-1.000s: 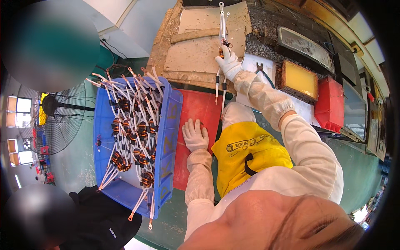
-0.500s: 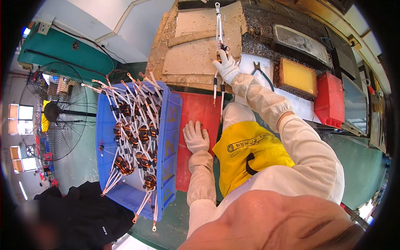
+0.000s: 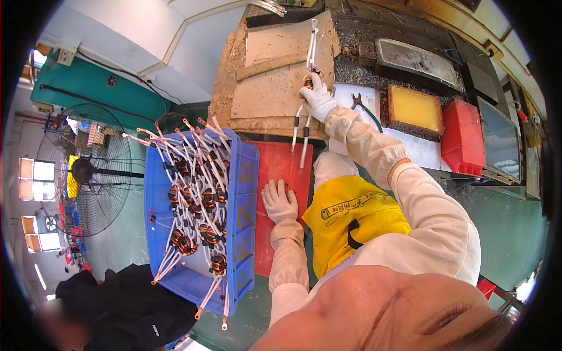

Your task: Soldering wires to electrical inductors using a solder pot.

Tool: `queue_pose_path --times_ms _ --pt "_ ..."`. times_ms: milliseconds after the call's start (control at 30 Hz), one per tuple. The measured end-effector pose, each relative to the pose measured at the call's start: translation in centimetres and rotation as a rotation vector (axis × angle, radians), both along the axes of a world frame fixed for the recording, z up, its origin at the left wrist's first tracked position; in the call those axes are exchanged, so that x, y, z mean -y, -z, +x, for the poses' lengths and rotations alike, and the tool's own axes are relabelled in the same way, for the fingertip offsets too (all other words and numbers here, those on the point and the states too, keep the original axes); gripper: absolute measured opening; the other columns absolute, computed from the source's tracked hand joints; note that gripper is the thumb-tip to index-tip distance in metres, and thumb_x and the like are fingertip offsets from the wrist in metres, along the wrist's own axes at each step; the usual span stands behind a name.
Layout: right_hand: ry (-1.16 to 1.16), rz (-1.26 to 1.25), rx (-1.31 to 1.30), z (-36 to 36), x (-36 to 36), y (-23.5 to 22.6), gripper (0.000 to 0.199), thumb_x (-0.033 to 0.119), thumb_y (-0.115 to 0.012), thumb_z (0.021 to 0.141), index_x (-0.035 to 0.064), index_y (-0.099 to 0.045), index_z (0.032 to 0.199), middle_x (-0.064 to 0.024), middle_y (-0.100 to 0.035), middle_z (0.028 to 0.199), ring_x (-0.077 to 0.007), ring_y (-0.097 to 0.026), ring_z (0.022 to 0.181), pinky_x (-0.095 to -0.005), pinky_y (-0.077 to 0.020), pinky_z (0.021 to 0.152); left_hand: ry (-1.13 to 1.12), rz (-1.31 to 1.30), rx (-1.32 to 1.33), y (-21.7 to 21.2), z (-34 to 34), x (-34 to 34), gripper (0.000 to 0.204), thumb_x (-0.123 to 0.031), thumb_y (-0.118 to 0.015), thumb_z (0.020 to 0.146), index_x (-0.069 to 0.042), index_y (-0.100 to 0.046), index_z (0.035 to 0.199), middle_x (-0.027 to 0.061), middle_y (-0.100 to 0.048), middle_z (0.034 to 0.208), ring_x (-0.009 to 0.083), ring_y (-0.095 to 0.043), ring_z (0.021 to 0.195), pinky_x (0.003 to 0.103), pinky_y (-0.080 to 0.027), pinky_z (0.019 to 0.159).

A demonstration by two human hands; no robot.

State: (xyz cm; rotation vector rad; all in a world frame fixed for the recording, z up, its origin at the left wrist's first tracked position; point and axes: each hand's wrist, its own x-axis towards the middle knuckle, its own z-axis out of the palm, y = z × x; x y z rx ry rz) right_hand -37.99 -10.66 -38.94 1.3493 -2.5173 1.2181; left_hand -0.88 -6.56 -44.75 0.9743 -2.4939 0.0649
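Observation:
My right hand (image 3: 319, 102), in a white glove, is closed around a copper-wound coil (image 3: 308, 83) above the brown board. White leads (image 3: 313, 48) with a metal lug extend from the coil to the far side, and more leads hang on the near side below my fingers. My left hand (image 3: 280, 202), also gloved, rests flat with fingers apart on a red panel (image 3: 273, 161). Left of that stands a blue crate (image 3: 244, 225) holding several copper coils (image 3: 209, 234) with white leads and copper lugs.
Dark-handled cutters (image 3: 366, 110) lie on a white sheet (image 3: 415, 151). Beside them are a tray of yellow material (image 3: 415, 109), a red bin (image 3: 462, 137) and a grey rectangular tray (image 3: 418, 60). A large fan (image 3: 85, 169) stands left; a person in black (image 3: 126, 307) is near the crate.
My right hand has drawn the coil slightly nearer and turned it, so more winding shows. My left hand stays on the red panel. The whole view has shifted a little.

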Motion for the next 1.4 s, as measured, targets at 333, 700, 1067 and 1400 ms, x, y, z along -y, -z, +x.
queue_pose_path --times_ms 333,700,1067,1400 --pt "0.028 -0.393 -0.076 1.1 -7.6 -9.9 0.034 0.007 -0.088 0.066 0.0104 -0.065 0.092 -0.0216 -0.046 0.131 -0.0416 -0.049 0.124 -0.0481 -0.0437 0.109 0.008 -0.022 0.006 0.9 0.2 -0.1 0.047 -0.028 -0.068 0.089 -0.011 -0.065 0.133 0.0186 -0.058 0.144 0.0405 -0.054 0.133 0.055 -0.038 0.119" --pt "0.436 -0.633 0.228 0.7 -14.4 -14.6 0.04 0.03 -0.087 0.077 0.0074 -0.068 0.104 -0.0226 -0.039 0.144 -0.0361 -0.052 0.124 -0.0426 -0.0459 0.109 0.034 -0.09 -0.024 1.3 0.1 -0.1 0.044 -0.027 -0.068 0.09 -0.01 -0.066 0.131 0.0194 -0.061 0.141 0.0421 -0.057 0.129 0.057 -0.042 0.116" --pt "0.553 -0.622 0.424 -1.1 -15.5 -14.2 0.044 0.027 -0.085 0.08 0.007 -0.066 0.114 -0.0212 -0.038 0.143 -0.032 -0.054 0.122 -0.0388 -0.0512 0.103 0.05 -0.082 -0.025 0.9 0.1 -0.2 0.042 -0.025 -0.066 0.091 -0.009 -0.066 0.13 0.0203 -0.061 0.14 0.0422 -0.057 0.129 0.056 -0.041 0.117" --pt "0.576 -0.67 0.484 -1.4 -15.8 -15.5 0.049 0.036 -0.086 0.079 0.0068 -0.067 0.113 -0.0186 -0.044 0.136 -0.0256 -0.055 0.113 -0.0368 -0.0492 0.102 0.045 -0.091 -0.018 1.0 0.1 -0.1 0.043 -0.026 -0.067 0.091 -0.009 -0.066 0.13 0.0204 -0.061 0.14 0.0429 -0.057 0.129 0.057 -0.042 0.116"
